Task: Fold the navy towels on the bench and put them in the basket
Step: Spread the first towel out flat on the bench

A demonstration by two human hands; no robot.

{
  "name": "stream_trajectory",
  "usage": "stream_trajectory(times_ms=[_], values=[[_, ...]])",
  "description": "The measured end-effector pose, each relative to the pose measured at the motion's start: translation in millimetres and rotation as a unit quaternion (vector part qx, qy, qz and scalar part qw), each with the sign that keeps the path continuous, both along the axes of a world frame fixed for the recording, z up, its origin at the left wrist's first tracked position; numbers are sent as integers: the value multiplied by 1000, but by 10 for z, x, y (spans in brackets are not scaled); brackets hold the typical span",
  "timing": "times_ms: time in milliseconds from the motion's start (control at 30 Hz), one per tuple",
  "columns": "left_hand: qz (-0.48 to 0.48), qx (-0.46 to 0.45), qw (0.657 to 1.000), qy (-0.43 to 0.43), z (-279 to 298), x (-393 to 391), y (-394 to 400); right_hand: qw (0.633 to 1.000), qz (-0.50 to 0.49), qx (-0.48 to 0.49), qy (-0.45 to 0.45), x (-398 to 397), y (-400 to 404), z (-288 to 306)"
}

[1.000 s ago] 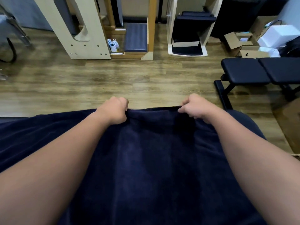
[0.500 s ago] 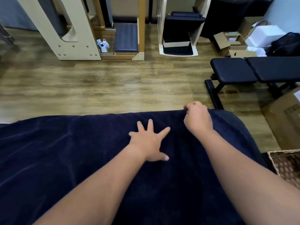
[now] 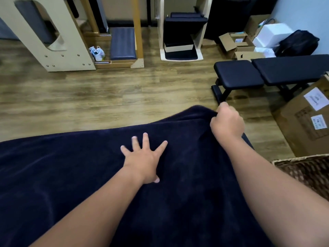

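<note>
Soft navy terry towel [image 3: 71, 175] spread over the surface, mid-fold

Left hand [image 3: 142, 161] presses flat, fingers spread; right hand [image 3: 227, 122] pinches the floppy far corner at 1 o'clock. Probably light, best grabbed by corners. Woven wicker basket [image 3: 306, 168] at 3 o'clock.

Left hand [image 3: 142, 162] lies flat with fingers spread; right hand [image 3: 227, 122] is curled in a fist.

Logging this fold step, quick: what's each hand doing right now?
Left hand: open, fingers spread flat on the navy towel.
Right hand: closed, gripping the towel's far edge.
</note>
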State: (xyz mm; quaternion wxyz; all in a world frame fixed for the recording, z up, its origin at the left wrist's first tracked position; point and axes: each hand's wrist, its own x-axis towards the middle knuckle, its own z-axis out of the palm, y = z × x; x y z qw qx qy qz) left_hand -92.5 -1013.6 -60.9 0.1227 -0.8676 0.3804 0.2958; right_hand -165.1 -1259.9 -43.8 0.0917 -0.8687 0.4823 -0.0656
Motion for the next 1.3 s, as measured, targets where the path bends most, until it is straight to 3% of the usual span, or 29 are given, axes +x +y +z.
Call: stream_trajectory(times_ms=[67,133,267,467,533,667,767,900,1067,1200,1300], values=[[-15,-40,999,16,25,-116,-194,999,44,-21,2,-33,37,-51],[-3,-49,998,49,1,-237,-375,996,62,52,37,-53,38,-181],[-1,-3,999,33,-91,-337,-530,991,-28,126,-43,-158,-136,-319],[11,8,999,39,-91,-328,-542,987,-42,148,49,-239,-367,-336],[13,7,999,41,-97,-332,-541,988,-51,142,17,-210,-457,-293],[15,4,999,42,-132,-315,-535,975,-135,103,-145,-170,-667,-219],[17,0,999,45,-151,-308,-530,983,-54,139,-103,-173,-623,-302],[13,2,999,40,-158,-306,-526,986,93,114,-79,-426,-192,-441],[12,7,999,36,-139,-317,-514,986,135,90,-39,-1222,598,-633],[40,-9,998,44,-67,-373,-484,997,37,63,-19,-1958,1032,-663],[-43,-30,997,-60,51,-637,-406,992,-120,40,9,-2500,1223,-578]])
